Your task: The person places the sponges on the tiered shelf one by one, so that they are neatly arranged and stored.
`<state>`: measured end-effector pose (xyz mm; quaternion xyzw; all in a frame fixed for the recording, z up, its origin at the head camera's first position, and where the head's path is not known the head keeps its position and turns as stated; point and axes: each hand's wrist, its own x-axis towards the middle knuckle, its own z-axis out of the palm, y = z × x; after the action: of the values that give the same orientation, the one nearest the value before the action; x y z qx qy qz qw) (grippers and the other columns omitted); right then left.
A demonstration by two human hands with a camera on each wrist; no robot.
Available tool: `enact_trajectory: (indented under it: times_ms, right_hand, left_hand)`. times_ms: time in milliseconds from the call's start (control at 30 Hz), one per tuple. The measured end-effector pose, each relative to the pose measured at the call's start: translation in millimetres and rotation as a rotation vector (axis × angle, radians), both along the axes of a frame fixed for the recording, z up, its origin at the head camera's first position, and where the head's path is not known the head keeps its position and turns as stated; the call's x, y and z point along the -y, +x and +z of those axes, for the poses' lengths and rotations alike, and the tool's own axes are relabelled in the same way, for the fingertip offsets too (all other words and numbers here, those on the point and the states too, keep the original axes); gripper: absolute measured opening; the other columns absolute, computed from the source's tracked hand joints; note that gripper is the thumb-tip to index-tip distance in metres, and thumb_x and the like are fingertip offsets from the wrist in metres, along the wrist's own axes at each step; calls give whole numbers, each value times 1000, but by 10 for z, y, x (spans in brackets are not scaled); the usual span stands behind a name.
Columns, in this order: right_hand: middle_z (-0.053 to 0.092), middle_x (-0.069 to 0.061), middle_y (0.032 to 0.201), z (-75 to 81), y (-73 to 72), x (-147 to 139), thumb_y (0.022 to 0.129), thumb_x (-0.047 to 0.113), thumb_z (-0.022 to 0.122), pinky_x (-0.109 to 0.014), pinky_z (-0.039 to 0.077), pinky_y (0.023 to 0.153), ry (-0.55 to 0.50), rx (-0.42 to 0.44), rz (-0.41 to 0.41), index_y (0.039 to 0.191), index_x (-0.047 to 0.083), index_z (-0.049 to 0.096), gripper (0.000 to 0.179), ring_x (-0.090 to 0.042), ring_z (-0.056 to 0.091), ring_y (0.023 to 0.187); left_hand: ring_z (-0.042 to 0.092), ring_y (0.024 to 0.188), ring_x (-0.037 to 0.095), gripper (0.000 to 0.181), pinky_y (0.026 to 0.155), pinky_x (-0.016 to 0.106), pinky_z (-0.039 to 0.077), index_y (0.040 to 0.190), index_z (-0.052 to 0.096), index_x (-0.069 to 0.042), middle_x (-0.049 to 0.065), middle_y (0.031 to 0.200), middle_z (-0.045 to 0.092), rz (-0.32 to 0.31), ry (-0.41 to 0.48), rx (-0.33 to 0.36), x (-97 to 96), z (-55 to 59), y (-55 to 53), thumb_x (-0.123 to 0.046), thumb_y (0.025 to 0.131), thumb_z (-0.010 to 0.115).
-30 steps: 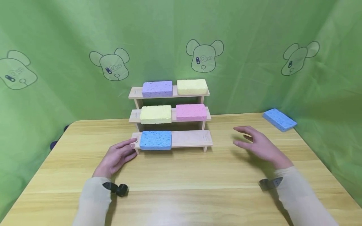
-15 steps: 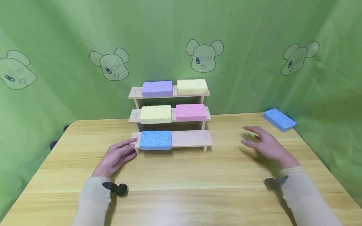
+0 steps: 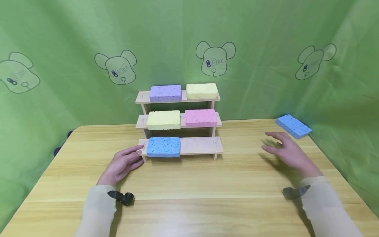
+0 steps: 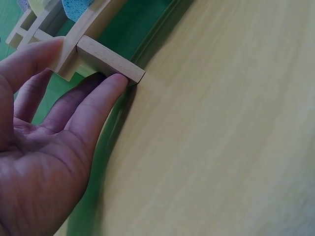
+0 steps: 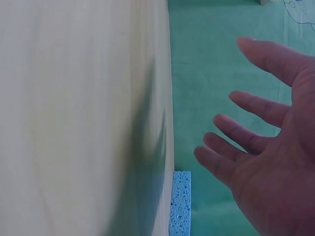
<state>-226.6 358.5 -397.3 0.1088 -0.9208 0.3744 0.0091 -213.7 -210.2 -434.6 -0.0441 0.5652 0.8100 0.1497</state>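
Note:
A three-tier wooden display shelf [image 3: 201, 145] stands at the table's back middle. My left hand [image 3: 122, 166] holds the left end of its lowest tier; in the left wrist view the thumb lies on the plank and fingertips touch the leg [image 4: 109, 60]. Beside that hand a blue sponge [image 3: 163, 147] lies on the lowest tier's left half. My right hand [image 3: 291, 156] hovers over the table at the right, fingers spread and holding nothing. Beyond it another blue sponge [image 3: 293, 126] lies at the table's back right corner, seen also in the right wrist view as a blue sponge [image 5: 180, 204].
On the middle tier sit a yellow sponge [image 3: 164, 120] and a pink sponge [image 3: 200, 118]. The top tier bears a purple sponge [image 3: 165, 93] and a pale yellow sponge [image 3: 202, 91]. Green curtain [image 3: 165, 39] hangs close behind the wooden table [image 3: 189, 197] and along its right side.
My right hand has moved rightward, away from the shelf and closer to the blue sponge in the corner. The left hand stays on the shelf, and the sponges have not moved.

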Motion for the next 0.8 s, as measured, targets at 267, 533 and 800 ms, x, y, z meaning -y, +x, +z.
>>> enact_trajectory:
  times_ms: [267, 533, 800]
  right_hand:
    - [25, -33, 150, 9, 8, -121, 97, 29, 65, -68, 26, 107, -54, -19, -33, 147, -7, 35, 68, -54, 24, 135]
    - [23, -28, 154, 53, 18, -199, 97, 32, 63, -66, 26, 108, -69, 13, -85, 151, -1, 32, 70, -52, 22, 137]
    - [33, -30, 148, 11, 14, -350, 99, 28, 62, -43, 30, 115, -73, -76, -126, 150, -4, 32, 67, -49, 28, 134]
  left_hand:
    - [59, 116, 26, 38, 103, 41, 46, 133, 58, -1, 27, 149, 33, 6, 4, 0, 1, -14, -6, -1, 95, 62]
    - [59, 115, 26, 35, 103, 42, 46, 130, 62, -4, 27, 150, 32, -4, 7, -2, 8, -14, -7, -1, 95, 61]
    - [57, 118, 28, 41, 103, 41, 47, 137, 54, 1, 27, 149, 34, -11, -19, 0, 9, -8, -17, -1, 96, 59]
